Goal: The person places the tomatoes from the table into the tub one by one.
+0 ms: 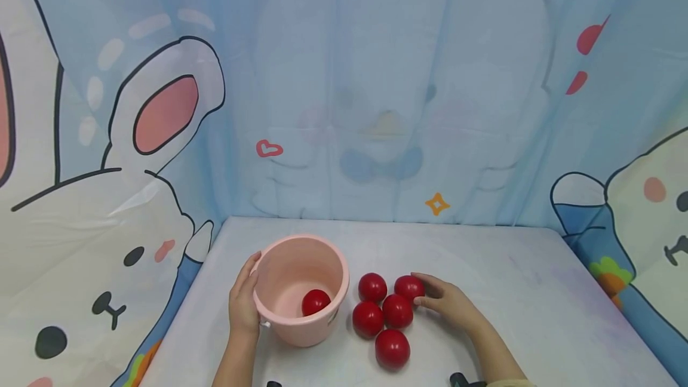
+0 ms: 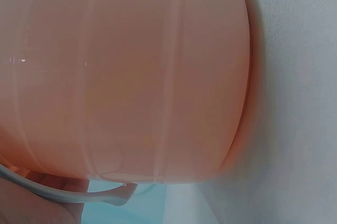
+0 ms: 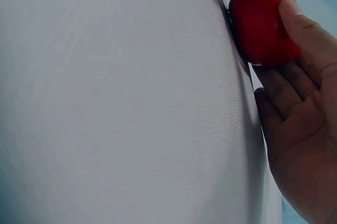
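Note:
A pink bucket [image 1: 301, 330] stands on the table, tipped a little toward me, with one red ball [image 1: 316, 302] inside. My left hand [image 1: 245, 306] holds the bucket at its left side, fingers along the outer wall near the rim. In the left wrist view, the bucket's wall [image 2: 126, 76] fills most of the picture, and its pale handle [image 2: 68, 195] crosses in front of that hand. To the right, several red balls [image 1: 392, 349] lie grouped together. My right hand [image 1: 448, 303] grips the far right red ball [image 3: 263, 26] between thumb and fingers.
The white table [image 1: 527, 291] extends to the right of the balls. A blue curtain [image 1: 387, 88] with cartoon animals hangs behind the table and along both sides. Small dark objects [image 1: 461, 380] show at the bottom edge near the forearms.

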`<state>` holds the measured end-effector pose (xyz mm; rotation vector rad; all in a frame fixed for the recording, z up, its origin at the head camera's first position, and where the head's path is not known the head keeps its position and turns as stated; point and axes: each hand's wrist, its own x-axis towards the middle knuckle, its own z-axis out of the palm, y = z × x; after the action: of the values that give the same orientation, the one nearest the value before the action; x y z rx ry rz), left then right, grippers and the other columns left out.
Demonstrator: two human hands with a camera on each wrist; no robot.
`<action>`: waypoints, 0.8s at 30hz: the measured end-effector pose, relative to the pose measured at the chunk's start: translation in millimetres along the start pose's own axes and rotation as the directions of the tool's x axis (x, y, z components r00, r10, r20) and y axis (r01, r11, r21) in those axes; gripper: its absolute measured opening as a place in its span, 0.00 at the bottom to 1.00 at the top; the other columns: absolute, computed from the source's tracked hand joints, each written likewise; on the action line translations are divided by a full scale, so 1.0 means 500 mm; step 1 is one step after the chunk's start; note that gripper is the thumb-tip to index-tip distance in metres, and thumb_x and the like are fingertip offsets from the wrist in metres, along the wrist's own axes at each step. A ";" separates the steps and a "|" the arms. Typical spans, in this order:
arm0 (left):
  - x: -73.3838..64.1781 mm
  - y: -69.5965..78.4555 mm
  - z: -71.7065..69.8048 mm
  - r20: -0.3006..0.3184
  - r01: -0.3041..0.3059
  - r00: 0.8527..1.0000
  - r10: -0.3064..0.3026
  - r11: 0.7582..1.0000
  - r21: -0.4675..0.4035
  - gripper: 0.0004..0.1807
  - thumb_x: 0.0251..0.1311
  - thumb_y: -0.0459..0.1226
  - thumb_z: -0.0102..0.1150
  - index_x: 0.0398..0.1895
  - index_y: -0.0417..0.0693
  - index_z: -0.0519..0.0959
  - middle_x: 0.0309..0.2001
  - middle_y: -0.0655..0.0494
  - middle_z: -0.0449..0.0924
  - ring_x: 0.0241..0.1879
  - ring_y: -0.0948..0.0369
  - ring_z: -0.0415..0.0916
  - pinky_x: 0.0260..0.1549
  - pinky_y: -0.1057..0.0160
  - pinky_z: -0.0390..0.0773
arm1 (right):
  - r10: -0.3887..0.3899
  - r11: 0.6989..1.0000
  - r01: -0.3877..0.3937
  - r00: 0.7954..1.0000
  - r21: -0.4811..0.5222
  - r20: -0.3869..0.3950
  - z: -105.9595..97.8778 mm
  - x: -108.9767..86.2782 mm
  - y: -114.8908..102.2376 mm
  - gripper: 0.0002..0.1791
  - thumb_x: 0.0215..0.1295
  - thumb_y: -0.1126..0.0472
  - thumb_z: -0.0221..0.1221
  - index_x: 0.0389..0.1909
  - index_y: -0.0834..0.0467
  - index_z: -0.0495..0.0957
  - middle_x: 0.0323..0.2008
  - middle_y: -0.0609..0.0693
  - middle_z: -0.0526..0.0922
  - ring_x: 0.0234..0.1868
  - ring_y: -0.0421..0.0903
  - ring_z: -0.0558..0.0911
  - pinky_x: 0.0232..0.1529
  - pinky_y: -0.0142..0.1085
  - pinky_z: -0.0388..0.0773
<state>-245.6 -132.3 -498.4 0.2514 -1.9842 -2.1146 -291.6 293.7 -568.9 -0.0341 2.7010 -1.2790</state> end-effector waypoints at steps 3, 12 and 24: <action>0.000 0.001 0.000 0.004 -0.001 1.000 0.001 1.000 -0.006 0.19 0.75 0.50 0.41 0.64 0.75 0.72 0.67 0.74 0.71 0.70 0.67 0.64 0.67 0.55 0.71 | 0.003 1.000 -0.003 1.000 0.008 0.004 -0.003 -0.001 0.000 0.46 0.46 0.33 0.69 0.68 0.42 0.70 0.66 0.53 0.75 0.69 0.58 0.71 0.61 0.54 0.77; -0.001 0.003 -0.001 0.013 0.012 1.000 -0.012 1.000 -0.023 0.20 0.76 0.48 0.38 0.65 0.74 0.71 0.68 0.74 0.69 0.71 0.66 0.63 0.67 0.56 0.70 | 0.008 0.998 -0.009 1.000 0.069 0.018 -0.027 0.003 0.000 0.44 0.49 0.34 0.69 0.69 0.42 0.69 0.68 0.54 0.73 0.69 0.59 0.71 0.59 0.53 0.79; 0.001 0.000 0.000 -0.004 0.014 1.000 -0.014 1.000 -0.008 0.19 0.75 0.50 0.40 0.64 0.76 0.71 0.68 0.76 0.69 0.72 0.67 0.62 0.67 0.57 0.71 | -0.077 0.997 0.077 0.997 -0.028 0.019 -0.068 0.007 -0.040 0.43 0.51 0.35 0.68 0.69 0.43 0.68 0.69 0.54 0.71 0.71 0.62 0.67 0.57 0.55 0.80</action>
<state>-246.2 -132.4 -498.1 0.2684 -1.9768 -2.1285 -300.8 306.9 -532.7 -0.1538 2.7278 -1.2535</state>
